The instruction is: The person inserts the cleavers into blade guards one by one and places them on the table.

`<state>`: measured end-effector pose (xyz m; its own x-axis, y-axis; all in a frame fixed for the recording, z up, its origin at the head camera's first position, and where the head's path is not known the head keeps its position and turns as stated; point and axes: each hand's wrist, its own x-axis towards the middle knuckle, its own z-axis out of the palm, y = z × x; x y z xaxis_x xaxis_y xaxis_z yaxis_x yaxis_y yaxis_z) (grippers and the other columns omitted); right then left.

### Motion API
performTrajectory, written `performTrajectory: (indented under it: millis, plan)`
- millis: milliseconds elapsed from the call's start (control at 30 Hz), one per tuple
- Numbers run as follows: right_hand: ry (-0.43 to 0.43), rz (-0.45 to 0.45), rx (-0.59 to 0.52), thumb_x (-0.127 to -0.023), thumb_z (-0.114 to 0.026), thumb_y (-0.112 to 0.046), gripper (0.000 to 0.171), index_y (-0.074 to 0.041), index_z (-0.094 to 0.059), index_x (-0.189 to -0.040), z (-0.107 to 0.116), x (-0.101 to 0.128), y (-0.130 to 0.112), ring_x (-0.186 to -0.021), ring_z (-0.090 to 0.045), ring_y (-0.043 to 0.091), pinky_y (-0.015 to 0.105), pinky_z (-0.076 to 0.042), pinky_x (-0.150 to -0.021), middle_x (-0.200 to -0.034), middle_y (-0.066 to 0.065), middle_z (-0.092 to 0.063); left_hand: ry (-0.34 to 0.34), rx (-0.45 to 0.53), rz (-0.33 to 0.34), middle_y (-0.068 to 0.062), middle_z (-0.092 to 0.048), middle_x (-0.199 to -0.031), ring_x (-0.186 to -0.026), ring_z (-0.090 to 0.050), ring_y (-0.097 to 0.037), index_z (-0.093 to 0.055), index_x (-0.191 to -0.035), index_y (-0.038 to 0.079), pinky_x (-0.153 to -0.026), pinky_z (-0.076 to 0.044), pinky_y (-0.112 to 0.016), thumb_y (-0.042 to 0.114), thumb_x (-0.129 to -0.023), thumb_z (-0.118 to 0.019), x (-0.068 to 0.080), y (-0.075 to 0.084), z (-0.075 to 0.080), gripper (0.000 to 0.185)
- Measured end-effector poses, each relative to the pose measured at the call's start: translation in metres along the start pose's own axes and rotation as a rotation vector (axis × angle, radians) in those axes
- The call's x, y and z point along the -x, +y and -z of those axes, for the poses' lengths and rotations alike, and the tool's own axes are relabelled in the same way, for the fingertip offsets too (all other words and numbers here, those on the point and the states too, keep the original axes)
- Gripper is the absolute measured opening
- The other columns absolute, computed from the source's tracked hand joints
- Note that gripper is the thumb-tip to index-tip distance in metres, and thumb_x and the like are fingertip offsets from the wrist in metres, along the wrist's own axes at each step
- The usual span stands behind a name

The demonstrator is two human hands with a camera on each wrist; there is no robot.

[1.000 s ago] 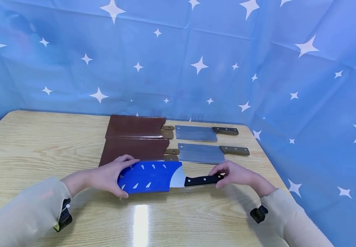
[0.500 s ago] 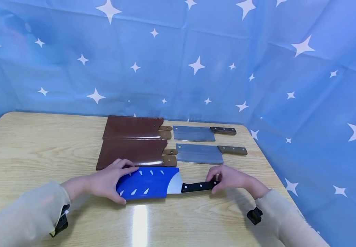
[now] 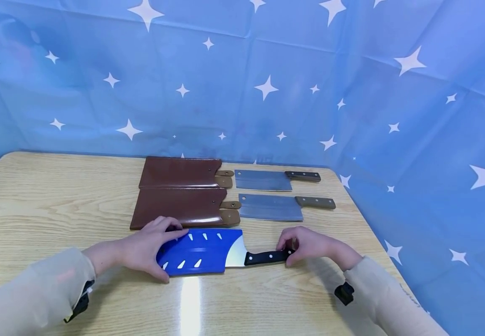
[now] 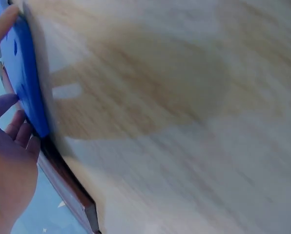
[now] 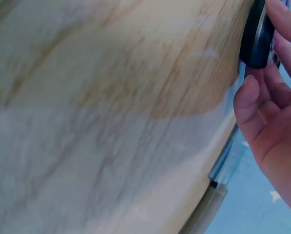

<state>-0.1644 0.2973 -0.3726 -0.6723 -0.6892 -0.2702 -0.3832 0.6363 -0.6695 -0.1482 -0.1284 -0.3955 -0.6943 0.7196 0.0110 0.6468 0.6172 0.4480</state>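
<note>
A cleaver with a black riveted handle (image 3: 267,257) lies near the front of the table, its blade mostly inside a blue blade guard (image 3: 208,252) with white teardrop slots. Only a curved strip of bare blade (image 3: 235,252) shows between guard and handle. My left hand (image 3: 145,247) spans the guard's left end, thumb and fingers gripping its opposite edges. In the left wrist view the fingers lie along the blue guard (image 4: 26,73). At the right, my right hand (image 3: 309,245) pinches the handle's end. The right wrist view shows the black handle tip (image 5: 258,36) at the fingers.
Behind the guard lie two brown leather sheaths (image 3: 179,205) with tan straps, one behind the other. To their right are two bare cleavers, the nearer with a brown handle (image 3: 315,202), the farther with a dark handle (image 3: 303,176). A blue starry cloth (image 3: 225,70) hangs behind the table.
Both hands have brought the blue-guarded cleaver lower and toward the front of the table, apart from the brown sheaths it overlapped before. The grip of each hand looks the same.
</note>
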Motion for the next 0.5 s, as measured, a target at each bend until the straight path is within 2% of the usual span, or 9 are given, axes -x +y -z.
performTrajectory:
  millis: [133, 267, 367, 500]
  plan:
    - [0.019, -0.012, 0.018, -0.079, -0.074, -0.017, 0.024, -0.011, -0.068, -0.101, 0.005, 0.003, -0.001, -0.075, -0.051, 0.01, 0.023, -0.044, -0.064, -0.096, 0.005, -0.063, 0.063, 0.016, 0.0, -0.007, -0.042, -0.133, -0.121, -0.037, -0.028, -0.047, -0.138, 0.01, -0.094, -0.038, -0.053, 0.057, -0.061, -0.079, -0.003, -0.004, 0.009, 0.095]
    - [0.084, -0.048, 0.051, -0.081, -0.072, -0.018, 0.028, -0.007, -0.066, -0.106, 0.014, 0.005, 0.0, -0.084, -0.056, 0.018, 0.025, -0.046, -0.066, -0.102, 0.009, -0.064, 0.117, 0.071, 0.013, -0.012, -0.041, -0.135, -0.123, -0.036, -0.033, -0.045, -0.139, 0.009, -0.095, -0.037, -0.056, 0.049, -0.064, -0.08, -0.008, -0.011, 0.024, 0.092]
    - [0.151, -0.064, 0.089, -0.083, -0.07, -0.018, 0.035, -0.003, -0.063, -0.113, 0.023, 0.006, 0.004, -0.093, -0.057, 0.026, 0.029, -0.048, -0.072, -0.108, 0.013, -0.063, 0.133, 0.104, 0.052, -0.015, -0.039, -0.138, -0.126, -0.033, -0.036, -0.042, -0.14, 0.007, -0.097, -0.036, -0.058, 0.047, -0.066, -0.08, -0.014, -0.019, 0.035, 0.092]
    - [0.264, -0.095, 0.123, -0.084, -0.069, -0.018, 0.043, 0.001, -0.058, -0.121, 0.039, 0.009, 0.014, -0.105, -0.054, 0.034, 0.041, -0.046, -0.083, -0.117, 0.018, -0.061, 0.142, 0.102, 0.127, -0.016, -0.037, -0.141, -0.128, -0.03, -0.038, -0.04, -0.142, 0.007, -0.098, -0.035, -0.06, 0.047, -0.067, -0.08, -0.025, -0.03, 0.042, 0.094]
